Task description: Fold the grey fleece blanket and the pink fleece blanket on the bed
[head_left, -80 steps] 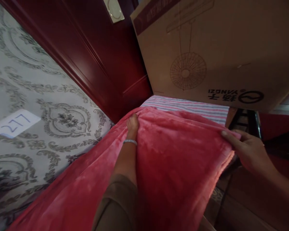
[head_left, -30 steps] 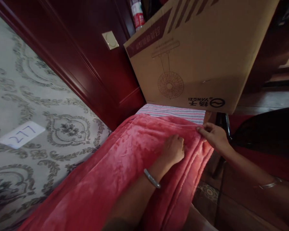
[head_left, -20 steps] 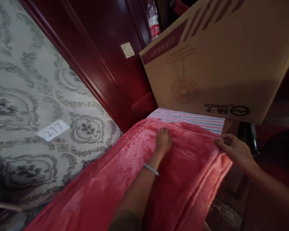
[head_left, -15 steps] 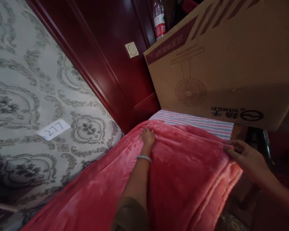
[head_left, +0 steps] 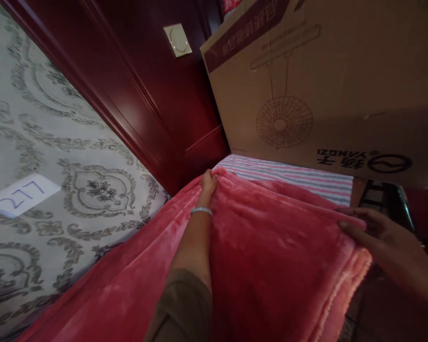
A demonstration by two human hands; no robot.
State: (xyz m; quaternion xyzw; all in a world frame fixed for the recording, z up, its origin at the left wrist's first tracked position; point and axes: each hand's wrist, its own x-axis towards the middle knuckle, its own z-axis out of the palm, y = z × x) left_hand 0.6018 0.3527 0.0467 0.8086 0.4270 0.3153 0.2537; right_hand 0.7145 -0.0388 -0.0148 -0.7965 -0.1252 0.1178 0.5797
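Observation:
A red plush blanket (head_left: pixel 271 256) spreads over the bed and hangs down on the right side in folded layers. My left hand (head_left: pixel 209 182), with a bracelet at the wrist, is closed on the blanket's far edge near the wall corner. At the right, my right hand (head_left: pixel 374 228) pinches the blanket's far right corner between thumb and fingers. Beyond the blanket's edge shows a striped sheet (head_left: pixel 292 175) in pink, grey and white.
A large cardboard box (head_left: pixel 328 95) with a fan drawing stands behind the sheet. Left of it is a dark red wood panel (head_left: pixel 142 71) with a switch plate (head_left: pixel 177 40). The patterned wall (head_left: pixel 96 190) at left bears a paper marked 277 (head_left: pixel 24 194).
My left hand has moved forward to the blanket's far edge and gripped it. My right hand keeps hold of the corner, shifted slightly right. The view has come closer to the box.

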